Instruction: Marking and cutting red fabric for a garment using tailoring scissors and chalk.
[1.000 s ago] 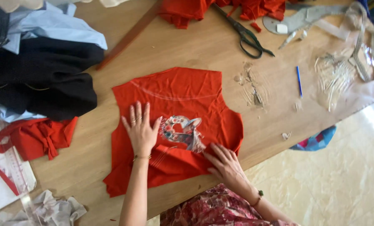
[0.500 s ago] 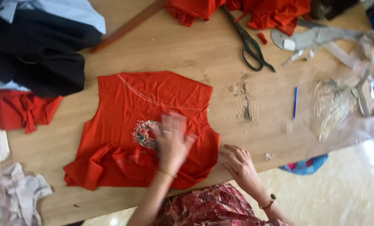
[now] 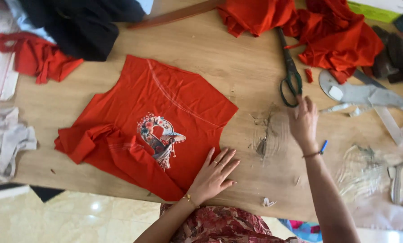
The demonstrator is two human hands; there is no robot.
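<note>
The scissors [image 3: 290,72] are lain just beyond the open right hand [image 3: 304,121], handles nearest it, blades towards the far edge. The red cloth [image 3: 156,121] is pressed flat by the open left hand [image 3: 212,175].

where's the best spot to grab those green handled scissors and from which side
Probably by the green handle loops, coming from the near table edge. The scissors lie flat and closed on the wooden table, loops pointing toward the person and blades aimed away under the red fabric pile. The right hand hovers just below the loops, while the left hand rests flat on the red shirt piece.
</note>
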